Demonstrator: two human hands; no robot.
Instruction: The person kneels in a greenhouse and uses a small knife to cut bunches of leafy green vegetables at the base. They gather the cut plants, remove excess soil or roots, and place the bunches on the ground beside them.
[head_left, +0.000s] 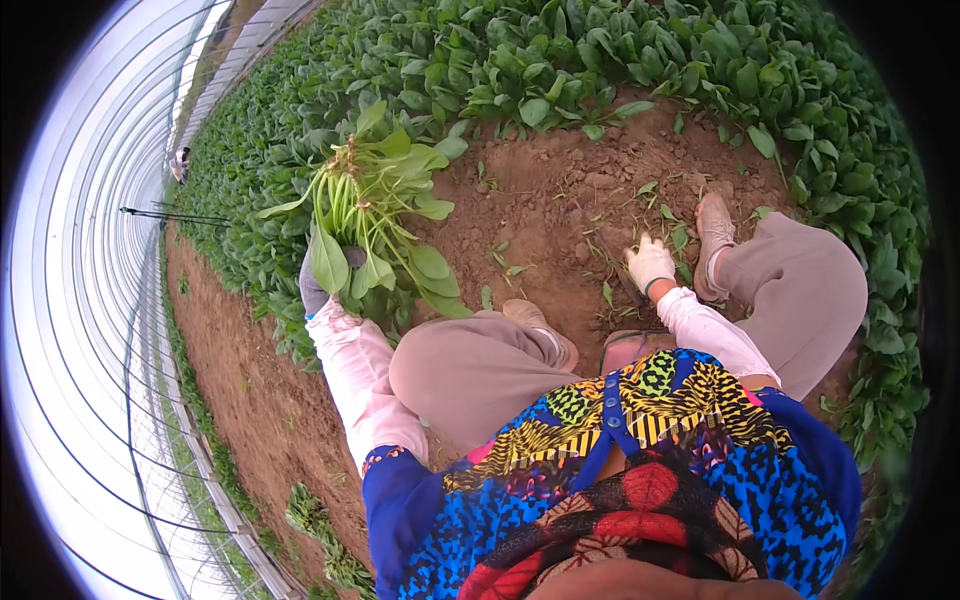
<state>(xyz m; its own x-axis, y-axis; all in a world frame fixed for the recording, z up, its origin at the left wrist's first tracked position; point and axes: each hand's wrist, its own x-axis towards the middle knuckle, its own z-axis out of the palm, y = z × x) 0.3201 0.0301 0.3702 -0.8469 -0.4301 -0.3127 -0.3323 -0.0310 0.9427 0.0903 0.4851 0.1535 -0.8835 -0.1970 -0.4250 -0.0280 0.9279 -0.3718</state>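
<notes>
My left hand (327, 271), in a grey glove, grips a bunch of leafy green plants (375, 217) that look like spinach, their pale stems and roots pointing up and away from me. The leaves partly cover its fingers. My right hand (649, 262), in a whitish glove, is low over the brown soil (525, 180) between my shoes, close to the right one (714, 225). Its fingers are spread; whether they touch a thin dark object (616, 268) beside them cannot be told. Loose leaves and stems lie scattered around it.
Dense rows of leafy plants (525, 45) grow ahead and to the right. A bare soil path (247, 390) runs at the left, with heaps of plants (322, 536) on it. Beyond is the plastic greenhouse wall (82, 300). Another person (180, 165) is far off at the upper left.
</notes>
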